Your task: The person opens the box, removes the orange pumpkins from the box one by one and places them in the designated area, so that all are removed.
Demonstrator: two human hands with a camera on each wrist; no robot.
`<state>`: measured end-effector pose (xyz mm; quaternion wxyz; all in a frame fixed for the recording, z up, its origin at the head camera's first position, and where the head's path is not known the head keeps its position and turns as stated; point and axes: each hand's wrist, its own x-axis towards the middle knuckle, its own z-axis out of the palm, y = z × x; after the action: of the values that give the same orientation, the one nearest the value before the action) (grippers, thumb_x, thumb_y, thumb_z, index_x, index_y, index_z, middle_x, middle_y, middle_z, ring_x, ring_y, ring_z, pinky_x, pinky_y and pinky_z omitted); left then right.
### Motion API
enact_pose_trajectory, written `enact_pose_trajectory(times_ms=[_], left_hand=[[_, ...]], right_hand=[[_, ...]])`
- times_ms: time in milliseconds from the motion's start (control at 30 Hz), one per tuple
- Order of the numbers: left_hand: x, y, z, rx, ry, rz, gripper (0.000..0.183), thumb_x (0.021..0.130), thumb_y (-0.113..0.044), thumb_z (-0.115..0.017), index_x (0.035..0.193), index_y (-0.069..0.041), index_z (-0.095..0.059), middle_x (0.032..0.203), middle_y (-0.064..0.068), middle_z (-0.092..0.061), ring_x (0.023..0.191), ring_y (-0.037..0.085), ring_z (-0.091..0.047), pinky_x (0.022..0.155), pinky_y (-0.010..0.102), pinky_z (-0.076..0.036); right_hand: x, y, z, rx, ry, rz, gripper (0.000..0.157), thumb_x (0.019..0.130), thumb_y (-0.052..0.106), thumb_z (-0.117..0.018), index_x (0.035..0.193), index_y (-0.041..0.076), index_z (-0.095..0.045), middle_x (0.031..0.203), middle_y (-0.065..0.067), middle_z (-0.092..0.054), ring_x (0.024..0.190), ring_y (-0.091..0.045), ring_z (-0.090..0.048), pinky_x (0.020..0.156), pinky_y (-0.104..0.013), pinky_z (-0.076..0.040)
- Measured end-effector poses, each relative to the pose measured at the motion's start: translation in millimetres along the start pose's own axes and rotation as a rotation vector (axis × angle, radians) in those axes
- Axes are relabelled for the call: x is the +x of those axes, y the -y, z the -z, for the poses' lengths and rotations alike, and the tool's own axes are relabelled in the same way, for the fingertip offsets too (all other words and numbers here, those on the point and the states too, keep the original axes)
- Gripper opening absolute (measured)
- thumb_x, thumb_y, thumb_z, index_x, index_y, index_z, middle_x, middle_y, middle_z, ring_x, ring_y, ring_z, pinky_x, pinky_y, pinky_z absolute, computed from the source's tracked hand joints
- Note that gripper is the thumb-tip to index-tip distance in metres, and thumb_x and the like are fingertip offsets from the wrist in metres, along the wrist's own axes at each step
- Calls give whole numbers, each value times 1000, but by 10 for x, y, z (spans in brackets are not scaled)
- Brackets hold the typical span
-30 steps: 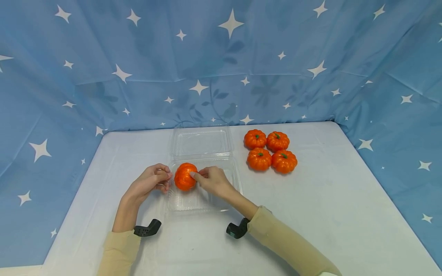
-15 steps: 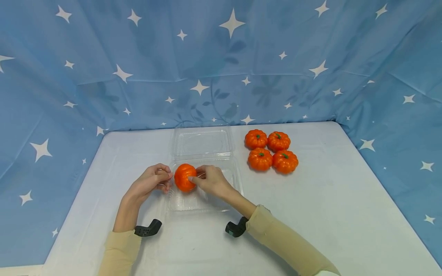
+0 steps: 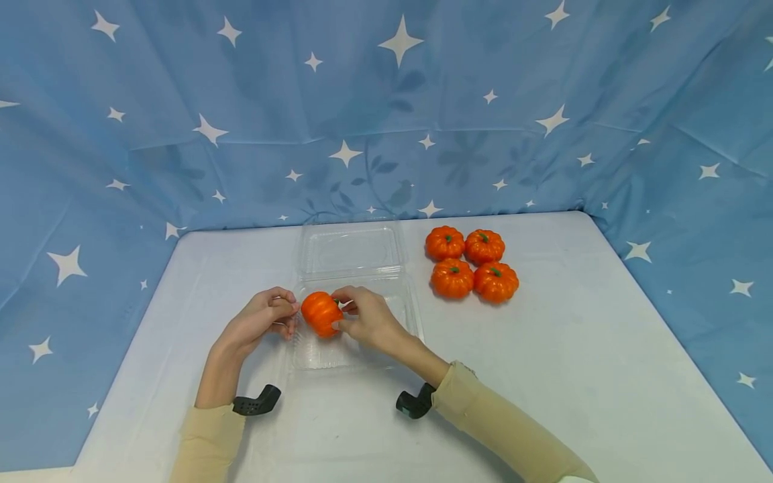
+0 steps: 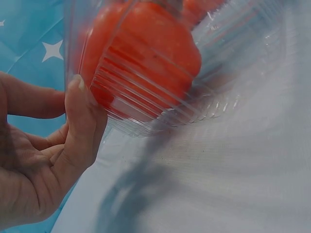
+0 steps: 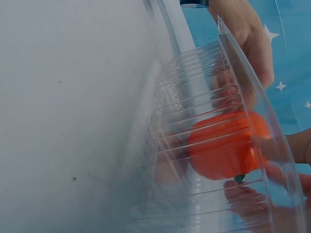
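A small orange toy pumpkin [image 3: 321,314] with a green stem is tilted on its side in the left part of the clear plastic clamshell container [image 3: 374,359]. My right hand [image 3: 376,320] grips it, fingers at the stem side and thumb in front. In the right wrist view the pumpkin [image 5: 218,145] shows through the ribbed container wall. My left hand [image 3: 260,318] pinches the container's left rim, as the left wrist view shows with the hand [image 4: 58,145] at the edge. Whether the pumpkin touches the container floor, I cannot tell.
Several more orange pumpkins, one of them this pumpkin [image 3: 453,279], sit grouped right of the container. The container's lid [image 3: 353,249] lies folded back toward the blue starry curtain [image 3: 272,100]. White cloth covers the table [image 3: 580,349].
The pumpkin has turned in my right hand, so its green stem now shows on the right, and it has dropped slightly. My left hand stays at the container's rim.
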<state>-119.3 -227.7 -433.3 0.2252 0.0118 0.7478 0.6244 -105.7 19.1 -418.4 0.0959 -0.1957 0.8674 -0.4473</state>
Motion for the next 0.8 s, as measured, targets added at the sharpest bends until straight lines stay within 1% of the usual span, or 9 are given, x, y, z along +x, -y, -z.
enact_pose_trajectory(times_ms=[133, 233, 300, 433, 533, 600, 700, 800], left_hand=[[-3, -7, -1, 7, -1, 2, 24, 103, -6, -52, 118, 10, -42, 74, 8, -60, 59, 16, -59, 58, 29, -58], [-4, -10, -4, 12, -3, -1, 24, 103, -6, -52, 118, 10, -42, 73, 8, -60, 59, 17, -59, 58, 29, -58], [-5, -11, -6, 15, -7, -1, 24, 103, -6, -52, 118, 10, -42, 73, 8, -60, 59, 16, -59, 58, 29, -58], [-9, -8, -3, 17, -10, 0, 24, 104, -6, -52, 118, 10, -42, 74, 8, -60, 60, 16, -59, 58, 29, -58], [-7, -4, 0, 15, -8, -2, 24, 104, -6, -52, 118, 10, -41, 74, 8, -60, 60, 16, -59, 58, 29, -58], [-5, 0, 3, 12, -5, -5, 24, 104, -6, -52, 119, 10, -41, 75, 7, -60, 60, 16, -60, 58, 29, -58], [-5, 5, 5, 9, -5, -8, 24, 104, -6, -52, 118, 10, -41, 75, 7, -59, 61, 16, -59, 58, 29, -58], [-7, 8, 8, 6, -7, -10, 24, 104, -7, -52, 118, 9, -41, 76, 8, -59, 61, 17, -60, 58, 30, -58]], right_hand=[[-19, -10, -4, -44, 6, 51, 43, 88, -2, -76, 129, 8, -66, 122, -14, -68, 110, -32, -69, 96, -41, -58], [-29, -15, -10, -62, 8, 92, 41, 88, -6, -73, 126, 10, -67, 123, -10, -69, 111, -31, -67, 97, -41, -58], [-32, -17, -15, -48, 8, 108, 39, 90, -7, -71, 124, 10, -68, 123, -9, -70, 113, -30, -67, 98, -41, -58], [-26, -30, -40, 30, 7, 106, 31, 93, -5, -69, 122, 6, -69, 122, -10, -71, 113, -29, -68, 99, -40, -57], [-23, -43, -64, 84, -8, 83, 24, 94, -1, -70, 118, 3, -69, 120, -11, -73, 112, -28, -70, 99, -39, -57], [-22, -50, -80, 101, -25, 48, 22, 94, 2, -72, 116, 1, -67, 117, -13, -73, 110, -29, -71, 97, -38, -58], [-13, -54, -95, 104, -47, -25, 27, 94, 6, -75, 116, 0, -61, 114, -15, -72, 107, -29, -72, 93, -36, -60], [5, -58, -110, 105, -34, -103, 39, 92, 14, -78, 122, -1, -58, 117, -16, -70, 108, -29, -71, 92, -37, -60]])
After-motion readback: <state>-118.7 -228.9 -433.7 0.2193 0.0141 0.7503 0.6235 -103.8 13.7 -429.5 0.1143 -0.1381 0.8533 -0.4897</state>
